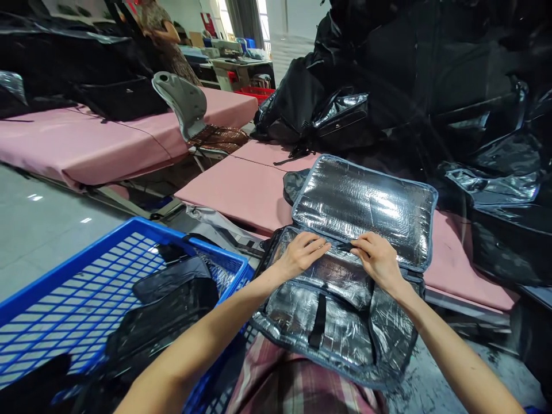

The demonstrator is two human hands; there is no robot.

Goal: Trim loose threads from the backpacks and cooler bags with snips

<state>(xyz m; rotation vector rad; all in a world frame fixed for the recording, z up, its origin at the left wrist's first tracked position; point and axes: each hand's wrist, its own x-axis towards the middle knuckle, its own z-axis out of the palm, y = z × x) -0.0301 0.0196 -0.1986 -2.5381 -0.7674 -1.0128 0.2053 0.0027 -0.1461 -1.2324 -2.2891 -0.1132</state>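
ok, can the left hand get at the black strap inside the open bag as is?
Probably yes: the black strap lies exposed inside the open bag, nearer the wearer than the left hand, with nothing visible covering it.

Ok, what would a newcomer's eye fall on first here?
Probably the open rectangular bag lined with shiny silver foil, right of centre, with the person's left hand and right hand over its middle. Next, the bright blue plastic lattice basket at lower left, then the pink-covered table at centre.
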